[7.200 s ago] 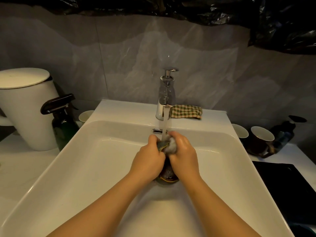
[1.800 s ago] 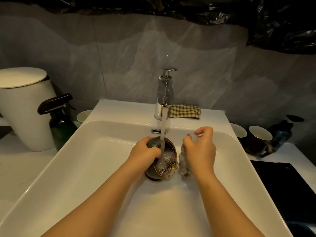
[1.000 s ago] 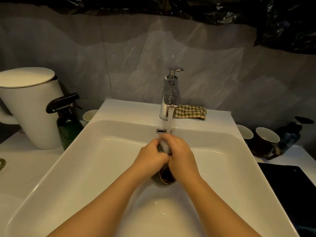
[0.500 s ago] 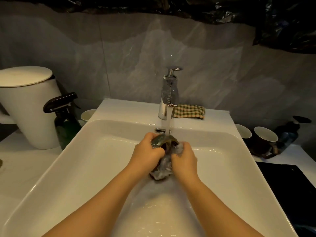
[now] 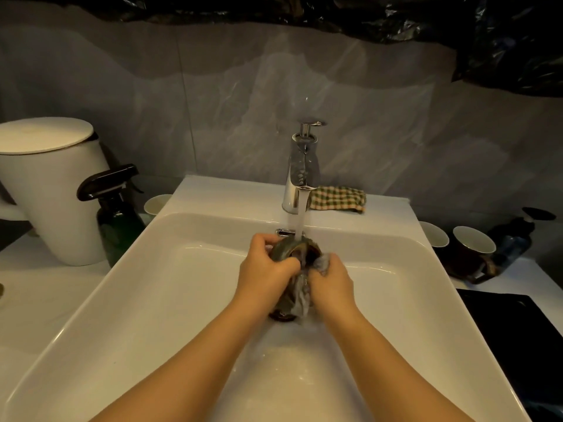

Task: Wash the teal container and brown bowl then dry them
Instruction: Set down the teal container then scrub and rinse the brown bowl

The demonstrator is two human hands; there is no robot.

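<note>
Over the middle of the white sink (image 5: 170, 287) my left hand (image 5: 263, 275) grips a dark teal container (image 5: 285, 249) with a brown inside, tilted so its mouth faces the tap. Water runs from the chrome tap (image 5: 300, 175) onto its rim. My right hand (image 5: 330, 284) holds a wet grey cloth (image 5: 300, 292) against the container's right side and front. The lower part of the container is hidden by the cloth and my fingers. No separate brown bowl can be told apart in view.
A checked cloth (image 5: 338, 199) lies on the sink ledge right of the tap. A large white jug (image 5: 51, 190) and a dark green spray bottle (image 5: 117, 214) stand at the left. Cups (image 5: 472, 248) and a dark bottle (image 5: 515, 236) stand at the right, a black surface (image 5: 518, 339) below them.
Over the last seconds my right hand went from holding the cloth beside the container to rubbing it against the container. In the last half second both hands barely moved; water keeps running.
</note>
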